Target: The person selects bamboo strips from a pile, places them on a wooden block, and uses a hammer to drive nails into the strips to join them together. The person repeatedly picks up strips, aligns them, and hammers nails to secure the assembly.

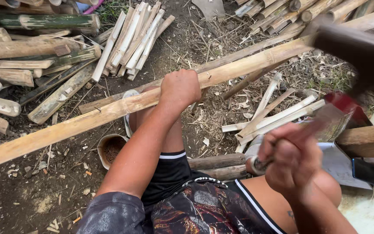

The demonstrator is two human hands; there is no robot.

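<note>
A long pale bamboo slat (87, 119) runs across the view from lower left to upper right, above my knee. My left hand (179, 88) grips it near its middle. My right hand (291, 157) is closed on the handle of a broad chopping blade (332, 121), blurred with motion, raised at the right with its end toward the slat. A dark blurred shape (360, 47) crosses the upper right corner above the blade.
Thick bamboo poles (31, 47) lie stacked at the left. A bundle of split strips (133, 39) rests at top centre, more strips (278, 117) lie right of my knee. A small cut bamboo cup (110, 149) stands on the dirt. A wooden block (366, 141) is at the right.
</note>
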